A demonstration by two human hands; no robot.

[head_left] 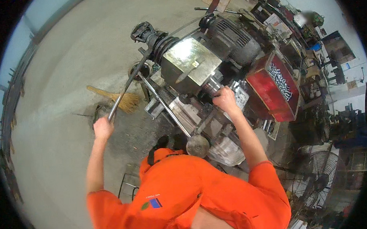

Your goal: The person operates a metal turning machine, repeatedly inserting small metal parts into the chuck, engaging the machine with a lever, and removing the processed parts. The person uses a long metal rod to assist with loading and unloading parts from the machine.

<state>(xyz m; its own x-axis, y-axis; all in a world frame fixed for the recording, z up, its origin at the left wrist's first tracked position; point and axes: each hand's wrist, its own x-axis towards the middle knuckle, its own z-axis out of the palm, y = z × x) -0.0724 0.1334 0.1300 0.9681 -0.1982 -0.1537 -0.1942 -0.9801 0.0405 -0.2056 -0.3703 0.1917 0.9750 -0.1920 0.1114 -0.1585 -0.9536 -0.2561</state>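
My left hand, out to the left, is wrapped round the end of a long metal lever. The lever slants up to the left end of a belt-driven, lathe-like machine. At the spindle on the machine's near right side is my right hand. Its fingers are curled in at the spindle's end, and whatever they hold is hidden. A second metal rod slopes down between my arms, near a round metal disc close to my lap.
A red open box of small metal parts stands right of the machine. Behind the housing sits a ribbed motor with its belt. A straw broom lies on the floor at left. A caged fan stands at lower right.
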